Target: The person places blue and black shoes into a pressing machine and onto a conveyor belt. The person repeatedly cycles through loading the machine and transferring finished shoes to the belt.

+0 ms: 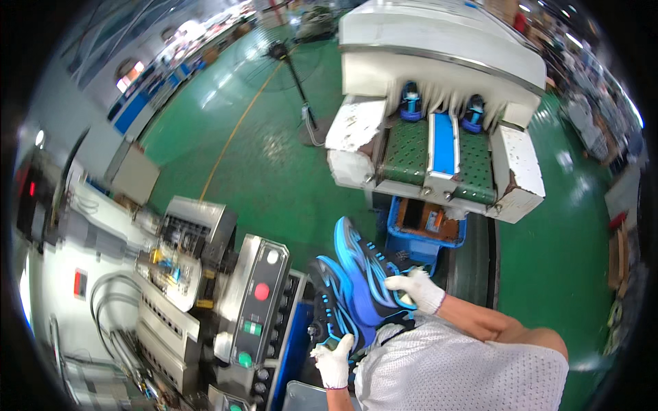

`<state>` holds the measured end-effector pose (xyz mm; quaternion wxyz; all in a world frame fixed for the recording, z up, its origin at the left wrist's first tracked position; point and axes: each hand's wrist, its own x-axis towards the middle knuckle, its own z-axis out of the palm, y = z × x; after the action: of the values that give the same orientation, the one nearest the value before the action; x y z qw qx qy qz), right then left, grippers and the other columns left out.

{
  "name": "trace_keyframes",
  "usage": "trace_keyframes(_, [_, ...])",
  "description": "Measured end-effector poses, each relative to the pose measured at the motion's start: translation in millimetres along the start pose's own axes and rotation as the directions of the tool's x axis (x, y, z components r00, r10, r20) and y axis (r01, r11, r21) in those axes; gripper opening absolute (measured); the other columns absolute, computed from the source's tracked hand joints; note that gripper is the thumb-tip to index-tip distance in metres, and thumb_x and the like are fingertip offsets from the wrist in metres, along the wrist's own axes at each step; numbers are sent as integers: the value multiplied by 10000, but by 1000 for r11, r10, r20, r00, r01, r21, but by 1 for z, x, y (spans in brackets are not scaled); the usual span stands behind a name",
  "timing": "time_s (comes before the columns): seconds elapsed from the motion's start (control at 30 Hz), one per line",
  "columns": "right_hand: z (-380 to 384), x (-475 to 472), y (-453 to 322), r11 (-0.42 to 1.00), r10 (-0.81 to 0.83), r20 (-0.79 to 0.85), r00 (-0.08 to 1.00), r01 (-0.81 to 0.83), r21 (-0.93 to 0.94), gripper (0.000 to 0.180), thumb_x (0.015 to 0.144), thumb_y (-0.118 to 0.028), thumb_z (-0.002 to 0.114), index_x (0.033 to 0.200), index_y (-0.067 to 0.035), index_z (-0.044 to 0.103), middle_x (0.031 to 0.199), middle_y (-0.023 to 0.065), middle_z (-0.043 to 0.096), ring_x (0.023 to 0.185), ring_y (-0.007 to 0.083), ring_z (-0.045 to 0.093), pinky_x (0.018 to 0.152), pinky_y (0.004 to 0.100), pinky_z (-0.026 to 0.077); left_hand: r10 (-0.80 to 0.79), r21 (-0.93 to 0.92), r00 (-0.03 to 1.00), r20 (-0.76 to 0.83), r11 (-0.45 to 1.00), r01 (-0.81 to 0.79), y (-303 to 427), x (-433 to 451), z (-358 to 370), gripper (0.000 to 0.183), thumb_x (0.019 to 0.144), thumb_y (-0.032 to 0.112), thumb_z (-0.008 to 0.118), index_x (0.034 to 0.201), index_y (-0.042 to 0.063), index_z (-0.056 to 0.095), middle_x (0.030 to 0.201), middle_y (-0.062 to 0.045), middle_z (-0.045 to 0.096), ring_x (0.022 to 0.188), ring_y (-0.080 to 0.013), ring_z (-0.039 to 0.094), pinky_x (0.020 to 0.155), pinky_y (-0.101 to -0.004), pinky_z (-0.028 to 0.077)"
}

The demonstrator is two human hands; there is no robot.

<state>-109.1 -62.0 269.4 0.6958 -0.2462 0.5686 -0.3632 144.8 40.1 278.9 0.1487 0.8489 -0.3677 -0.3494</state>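
Two blue and black athletic shoes lie side by side on their sides in front of my body, soles against each other. My right hand, in a white knit glove, grips the collar of the right shoe. Lower down, my left hand, gloved the same way, holds the heel end of the left shoe. Both toes point away from me. Farther off, two similar shoes, one at the left and one at the right, stand on green conveyor belts at the fringed opening of a white machine.
A control panel with coloured buttons and a metal machine stand close on my left. Below the conveyor sits a blue crate. A pedestal fan stands on the green floor beyond, left of the conveyor machine.
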Motion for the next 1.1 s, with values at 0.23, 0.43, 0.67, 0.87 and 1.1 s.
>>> trace_keyframes(0.23, [-159,-19,-119,978,-172,-522,836,83,-189,374,835,-339,812,1022,-28,722,817,53,694,629,130,623,575,315,487,435,76,897,82,894,-441,196,59,70,1006,745,522,839,1431,-100,446,1359,-305,581,1284,-399,564,1092,-483,428])
trace_keyframes(0.43, [-261,63,-199,711,-580,-667,468,-109,-695,802,812,-409,753,1408,52,478,1224,271,674,1156,418,649,1016,441,495,828,-187,556,72,559,-808,406,110,168,786,828,156,730,1503,-38,377,1393,-286,561,1269,-380,595,1064,-440,468])
trace_keyframes(0.67, [-255,108,-222,272,-956,-264,125,44,-961,637,902,-283,697,1405,56,503,1367,274,600,1298,409,569,1165,467,363,891,-197,441,-105,416,-888,450,141,230,772,874,242,720,1493,-61,370,1469,-301,468,1358,-430,480,1148,-455,379])
trace_keyframes(0.87, [-77,38,-205,776,-630,597,496,396,491,277,1006,-138,574,1245,-7,623,1251,174,669,1143,331,653,978,445,528,787,-114,617,-29,610,-784,271,125,193,750,909,306,715,1497,-29,393,1471,-278,494,1361,-414,499,1124,-457,408])
trace_keyframes(1.1, [36,-24,-159,933,-13,998,-64,-359,-11,276,1015,-216,524,1203,-60,654,1210,123,680,1133,296,647,1036,480,488,-203,12,803,-561,967,253,-76,-59,148,724,887,304,734,1477,5,440,1421,-259,544,1290,-399,561,1063,-445,470])
